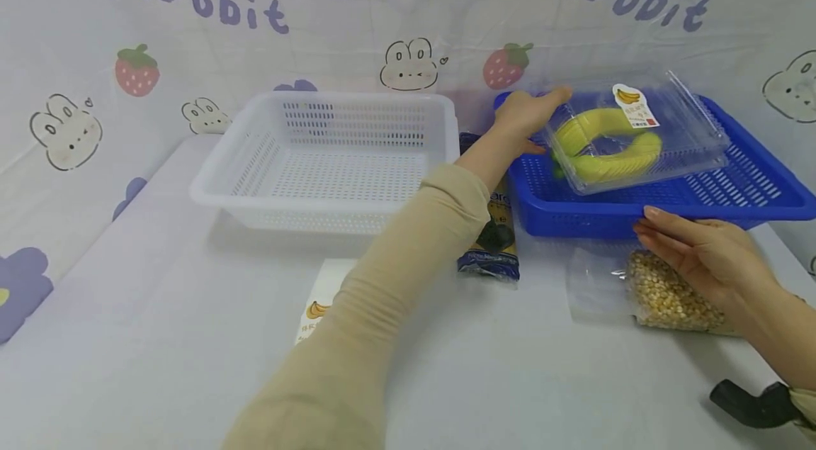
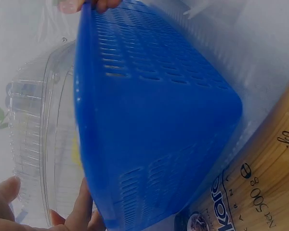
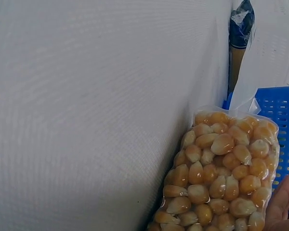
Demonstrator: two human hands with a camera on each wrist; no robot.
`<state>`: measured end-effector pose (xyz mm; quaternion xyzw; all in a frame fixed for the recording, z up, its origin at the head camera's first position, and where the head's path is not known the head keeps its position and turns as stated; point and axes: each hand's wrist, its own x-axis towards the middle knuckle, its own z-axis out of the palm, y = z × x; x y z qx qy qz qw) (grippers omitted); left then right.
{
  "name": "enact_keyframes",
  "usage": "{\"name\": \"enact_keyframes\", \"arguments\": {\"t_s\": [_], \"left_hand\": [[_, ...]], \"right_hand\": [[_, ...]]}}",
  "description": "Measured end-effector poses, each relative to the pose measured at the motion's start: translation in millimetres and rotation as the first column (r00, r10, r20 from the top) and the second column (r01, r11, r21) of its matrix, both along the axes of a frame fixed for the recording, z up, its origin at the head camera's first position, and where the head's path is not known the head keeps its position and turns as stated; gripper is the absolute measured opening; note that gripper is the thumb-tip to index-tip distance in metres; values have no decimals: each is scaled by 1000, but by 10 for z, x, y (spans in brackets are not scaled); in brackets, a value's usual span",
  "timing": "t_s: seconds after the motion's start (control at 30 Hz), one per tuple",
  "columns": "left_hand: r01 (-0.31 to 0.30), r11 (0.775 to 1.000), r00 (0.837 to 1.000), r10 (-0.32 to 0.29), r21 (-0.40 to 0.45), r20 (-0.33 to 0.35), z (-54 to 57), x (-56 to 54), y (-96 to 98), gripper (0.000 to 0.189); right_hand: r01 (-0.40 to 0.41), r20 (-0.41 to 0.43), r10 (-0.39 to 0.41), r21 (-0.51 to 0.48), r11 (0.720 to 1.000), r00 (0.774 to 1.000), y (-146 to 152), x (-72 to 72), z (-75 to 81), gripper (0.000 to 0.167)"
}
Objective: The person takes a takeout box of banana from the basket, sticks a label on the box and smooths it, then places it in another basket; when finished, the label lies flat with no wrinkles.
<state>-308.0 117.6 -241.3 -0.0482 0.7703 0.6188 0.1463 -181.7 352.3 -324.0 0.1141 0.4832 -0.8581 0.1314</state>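
A clear plastic clamshell box [image 1: 691,131] with yellow bananas [image 1: 621,163] inside lies tilted over the blue basket [image 1: 599,212]. My left hand [image 1: 525,113] grips the box's left end, the thumb on one side and the fingers on the other, as the left wrist view also shows. At the basket's front rim, my right hand [image 1: 710,251] pinches the edge with thumb above and fingers below. Under that hand a bag of corn kernels [image 1: 676,297] lies on the table; it fills the lower part of the right wrist view.
Left of the blue basket stands a white perforated basket [image 1: 319,205]. Between the two lies a blue-and-yellow packet [image 1: 491,251], partly behind my left arm. A white card with a banana picture [image 1: 321,294] lies on the table, partly covered by the sleeve.
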Motion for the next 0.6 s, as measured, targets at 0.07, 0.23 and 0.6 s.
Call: {"name": "enact_keyframes", "arguments": {"t_s": [0.07, 0.23, 0.6], "left_hand": [[17, 998, 1000, -18, -62, -24, -5, 10, 17, 69], [46, 978, 996, -60, -202, -62, -13, 35, 51, 66], [-15, 767, 974, -134, -641, -183, -69, 28, 229, 48]], "right_hand": [[1, -2, -1, 2, 1000, 1000, -1, 1, 4, 24], [-3, 1, 3, 9, 1000, 1000, -2, 5, 4, 24], [-1, -2, 1, -1, 1000, 1000, -2, 12, 12, 24]]}}
